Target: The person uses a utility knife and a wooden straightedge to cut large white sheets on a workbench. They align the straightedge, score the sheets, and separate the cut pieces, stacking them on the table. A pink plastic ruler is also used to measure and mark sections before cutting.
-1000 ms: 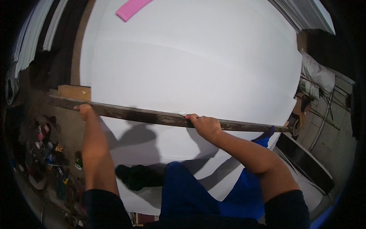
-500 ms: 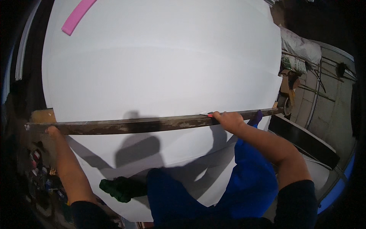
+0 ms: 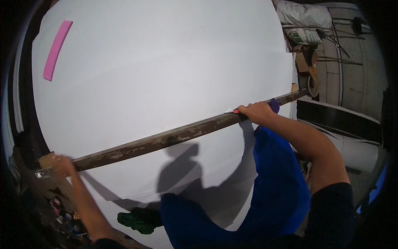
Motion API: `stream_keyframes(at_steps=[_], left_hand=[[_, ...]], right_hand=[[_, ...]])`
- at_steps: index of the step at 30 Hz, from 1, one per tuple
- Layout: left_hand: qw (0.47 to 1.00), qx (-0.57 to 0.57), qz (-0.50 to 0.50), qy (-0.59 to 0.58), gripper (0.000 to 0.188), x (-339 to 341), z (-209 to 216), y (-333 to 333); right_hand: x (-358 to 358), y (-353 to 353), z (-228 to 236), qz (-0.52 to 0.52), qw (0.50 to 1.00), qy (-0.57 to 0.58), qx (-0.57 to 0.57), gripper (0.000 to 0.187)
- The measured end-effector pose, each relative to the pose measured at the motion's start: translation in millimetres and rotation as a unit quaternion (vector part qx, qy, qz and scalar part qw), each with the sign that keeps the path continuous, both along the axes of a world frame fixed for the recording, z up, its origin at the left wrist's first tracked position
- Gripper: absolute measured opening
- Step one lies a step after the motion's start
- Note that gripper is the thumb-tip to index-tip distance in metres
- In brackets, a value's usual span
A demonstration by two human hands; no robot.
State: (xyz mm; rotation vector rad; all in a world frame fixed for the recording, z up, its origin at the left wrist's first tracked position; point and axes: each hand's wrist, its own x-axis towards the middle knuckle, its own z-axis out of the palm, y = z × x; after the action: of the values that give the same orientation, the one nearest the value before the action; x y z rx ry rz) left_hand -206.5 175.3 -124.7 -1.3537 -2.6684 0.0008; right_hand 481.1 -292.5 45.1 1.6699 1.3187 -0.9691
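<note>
A long, worn brown bar [image 3: 182,135] lies slantwise across a large white sheet [image 3: 166,70], its right end farther away. My left hand [image 3: 64,167], slightly blurred, is closed over the bar close to its left end. My right hand [image 3: 258,113] rests on the bar's right half, its fingers closed round a small knife with a red part [image 3: 236,111]. The knife's pale tip points left along the bar's far edge. Most of its handle is hidden in my hand.
A pink strip [image 3: 57,52] lies on the sheet at far left. Green-covered foot [image 3: 140,220] and purple-covered foot [image 3: 275,105] show near the bar. Sacks [image 3: 304,14], a tape roll [image 3: 313,85] and rods stand at right; clutter [image 3: 62,216] lies lower left.
The view has turned, so the bar now slopes up to the right. My left hand has shifted from the bar's near side to over its top. The knife stays in my right hand.
</note>
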Motion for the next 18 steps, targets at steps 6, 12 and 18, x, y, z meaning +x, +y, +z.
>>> stream_keyframes(at_steps=[6, 12, 18], left_hand=[[0.907, -0.178, -0.373, -0.081, 0.064, 331.9, 39.5, -275.3], [0.918, -0.177, -0.343, -0.087, 0.065, 385.1, 48.3, -299.3], [0.914, -0.182, -0.358, -0.06, 0.063, 370.7, 32.9, -295.3]], right_hand=[[5.2, -8.8, 0.0, -0.018, 0.996, 0.025, 0.081, 0.025], [10.9, -12.4, -14.4, -0.052, 0.986, 0.08, 0.137, 0.022], [7.8, -19.1, -27.0, -0.066, 0.979, 0.119, 0.151, 0.022]])
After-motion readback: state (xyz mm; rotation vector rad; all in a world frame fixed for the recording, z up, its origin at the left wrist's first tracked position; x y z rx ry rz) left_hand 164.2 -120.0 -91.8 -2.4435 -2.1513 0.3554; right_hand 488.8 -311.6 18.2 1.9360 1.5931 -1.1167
